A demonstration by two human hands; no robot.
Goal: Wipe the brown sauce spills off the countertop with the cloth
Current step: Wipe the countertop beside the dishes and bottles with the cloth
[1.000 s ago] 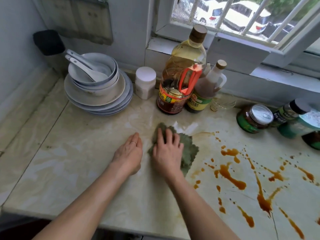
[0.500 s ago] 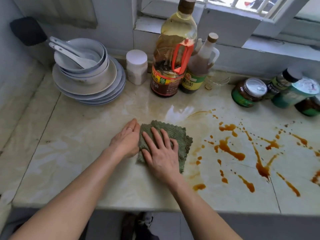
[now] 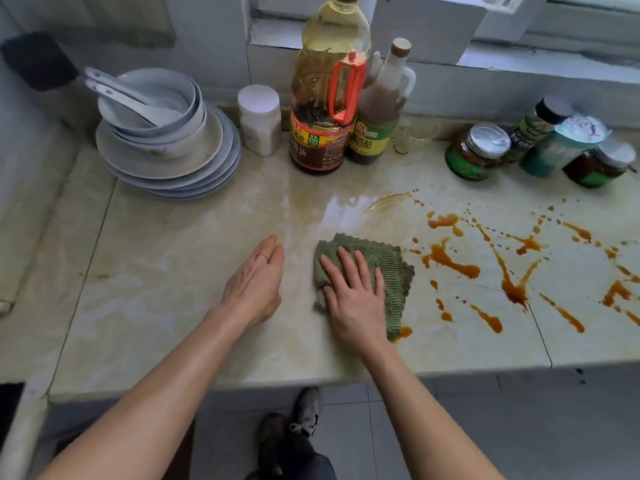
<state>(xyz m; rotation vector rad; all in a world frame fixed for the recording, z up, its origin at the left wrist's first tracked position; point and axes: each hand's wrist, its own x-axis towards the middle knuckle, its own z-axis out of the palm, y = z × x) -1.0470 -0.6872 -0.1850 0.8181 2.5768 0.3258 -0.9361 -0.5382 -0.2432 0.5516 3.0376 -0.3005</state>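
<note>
1. Your right hand [image 3: 353, 299] lies flat on the green cloth [image 3: 381, 258] — fingers straight and spread, pressing down. Its grip is wide open, and no finger curls round the cloth.
2. Your left hand [image 3: 256, 285] rests flat on the table [image 3: 156, 271], just left of the cloth and not touching it. Its grip is open too, and it holds nothing.
3. The cloth lies flat on the table, about in the middle and closer to the front edge than the back.
4. The brown sauce spills [image 3: 450, 261] are on the table to the right of the cloth — blobs, streaks and little dots. One small blob touches the cloth's near right corner.
5. At the back, from left to right, stand a stack of plates and bowls [image 3: 166, 140] with spoons [image 3: 131, 102] on top, a white jar [image 3: 259, 119], a big oil bottle [image 3: 325, 98], a smaller brown bottle [image 3: 379, 109] and some jars [image 3: 478, 150].
</note>
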